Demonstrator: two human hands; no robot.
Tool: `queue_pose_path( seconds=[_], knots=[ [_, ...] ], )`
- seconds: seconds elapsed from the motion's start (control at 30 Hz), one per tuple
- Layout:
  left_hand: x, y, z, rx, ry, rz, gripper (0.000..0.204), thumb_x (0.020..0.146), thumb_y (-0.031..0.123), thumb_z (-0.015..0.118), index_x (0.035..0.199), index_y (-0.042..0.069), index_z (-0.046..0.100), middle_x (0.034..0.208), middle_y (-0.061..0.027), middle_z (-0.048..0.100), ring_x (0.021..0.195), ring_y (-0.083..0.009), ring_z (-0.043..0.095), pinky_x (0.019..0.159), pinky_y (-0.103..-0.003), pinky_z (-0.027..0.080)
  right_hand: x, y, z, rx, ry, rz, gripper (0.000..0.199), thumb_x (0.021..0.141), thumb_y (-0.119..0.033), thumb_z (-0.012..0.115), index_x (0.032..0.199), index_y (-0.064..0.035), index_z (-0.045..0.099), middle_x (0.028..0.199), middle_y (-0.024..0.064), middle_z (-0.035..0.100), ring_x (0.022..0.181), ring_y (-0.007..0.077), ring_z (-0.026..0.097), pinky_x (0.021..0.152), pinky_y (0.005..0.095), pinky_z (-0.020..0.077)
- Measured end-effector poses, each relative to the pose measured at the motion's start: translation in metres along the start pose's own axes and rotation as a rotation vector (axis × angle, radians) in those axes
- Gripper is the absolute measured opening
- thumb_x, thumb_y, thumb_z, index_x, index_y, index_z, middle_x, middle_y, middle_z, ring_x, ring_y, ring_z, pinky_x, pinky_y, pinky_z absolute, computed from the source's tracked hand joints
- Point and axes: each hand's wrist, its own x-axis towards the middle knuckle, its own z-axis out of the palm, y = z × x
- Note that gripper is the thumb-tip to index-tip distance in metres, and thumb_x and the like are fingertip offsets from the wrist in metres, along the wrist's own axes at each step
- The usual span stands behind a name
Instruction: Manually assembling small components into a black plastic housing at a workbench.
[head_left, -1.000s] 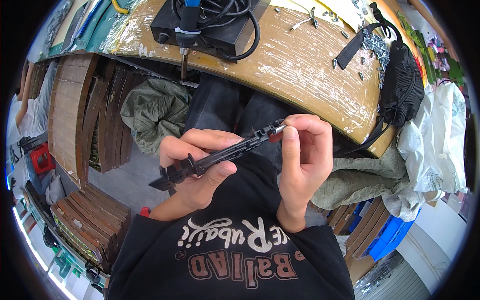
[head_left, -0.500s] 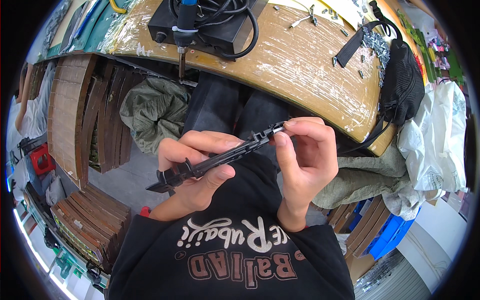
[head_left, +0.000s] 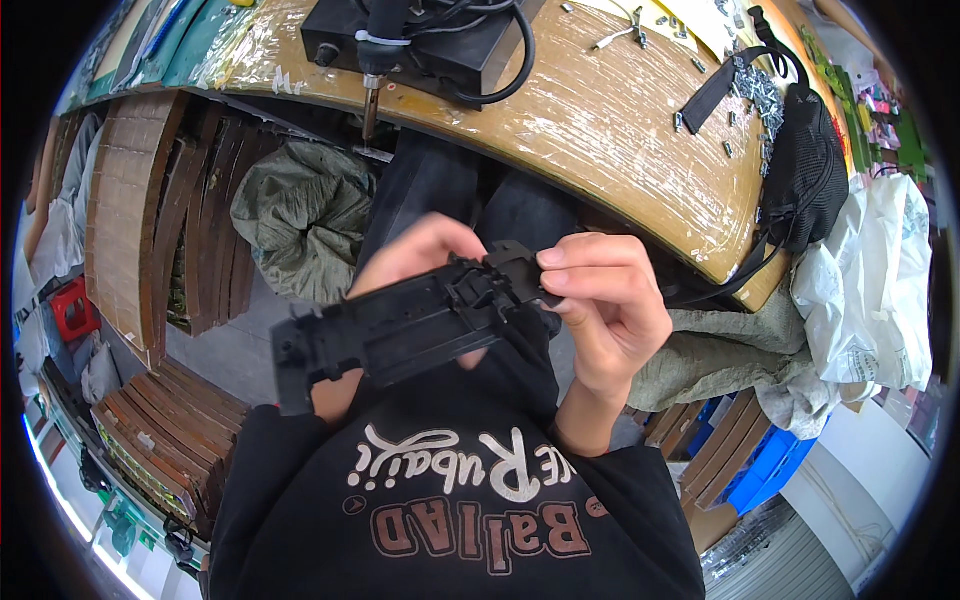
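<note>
A black plastic part (head_left: pixel 400 335), long and flat with ribs and clips, is held in front of my chest, its broad face toward me. My left hand (head_left: pixel 425 245) is behind it, closed on its edges; the fingers are blurred and partly hidden by the part. At the part's right end, my right hand (head_left: pixel 605 310) pinches a flat black end piece between thumb and fingers. Whether that piece is separate or joined to the rest, I cannot tell.
Ahead is a wooden table (head_left: pixel 600 130) wrapped in film. On it are a black box (head_left: pixel 480 60) with cables, a hanging electric screwdriver (head_left: pixel 375 70), small metal parts (head_left: pixel 757 95) and a black mesh bag (head_left: pixel 808 170). Brown boards (head_left: pixel 130 230) and a grey-green sack (head_left: pixel 305 215) stand left.
The black part has turned from edge-on to broad side toward me. My left hand has shifted behind it, and my right hand still grips its right end.
</note>
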Motion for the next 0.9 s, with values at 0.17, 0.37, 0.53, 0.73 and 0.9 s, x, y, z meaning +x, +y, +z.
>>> queue_pose_path(
  seconds=[0.17,0.37,0.53,0.73,0.9],
  knots=[
    [-0.024,0.016,0.018,-0.474,-0.050,-0.558,0.039,0.092,0.028,0.035,0.110,-0.004,0.049,0.078,-0.0153,0.060,0.063,-0.0172,0.061,0.057,-0.028,0.052,0.001,0.008,0.005,0.001,-0.030,0.072,0.016,0.066,0.004,0.066,0.082,0.0024,0.061,0.086,0.0153,0.062,0.075,0.0216,0.060,0.063,0.0269,0.0476],
    [-0.019,0.019,0.009,-0.474,-0.106,-0.384,0.040,0.085,0.029,0.046,0.102,-0.007,0.051,0.083,-0.0121,0.060,0.065,-0.0127,0.058,0.058,-0.020,0.047,0.003,0.022,0.022,0.045,-0.322,0.093,0.017,0.066,-0.001,0.067,0.083,-0.0003,0.063,0.084,0.0105,0.063,0.078,0.0206,0.058,0.068,0.0287,0.0447],
    [-0.022,0.031,0.006,0.109,0.198,-0.201,0.028,0.075,0.015,0.060,0.094,-0.001,0.048,0.072,-0.0043,0.051,0.058,-0.0081,0.047,0.052,-0.019,0.037,-0.001,0.030,0.042,-0.066,-0.193,0.274,0.014,0.071,0.003,0.063,0.085,0.0000,0.062,0.086,0.0104,0.062,0.080,0.0190,0.057,0.070,0.0268,0.0446],
    [-0.012,0.030,-0.020,0.516,0.570,0.300,0.017,0.078,0.009,0.061,0.090,0.005,0.049,0.073,0.0020,0.051,0.065,-0.0026,0.048,0.055,-0.018,0.039,-0.012,0.037,0.065,0.250,-0.105,0.844,0.022,0.086,-0.004,0.051,0.106,0.0025,0.047,0.074,0.0101,0.057,0.054,0.0121,0.053,0.053,0.0208,0.0422],
    [-0.007,0.035,-0.025,0.603,0.578,0.365,0.019,0.077,0.010,0.062,0.089,0.004,0.049,0.073,0.0019,0.051,0.065,-0.0031,0.047,0.056,-0.019,0.040,-0.018,0.027,0.066,0.576,-0.193,1.144,0.028,0.089,-0.016,0.045,0.110,0.0025,0.040,0.066,0.0110,0.056,0.047,0.0176,0.056,0.040,0.0244,0.0442]
  ],
)
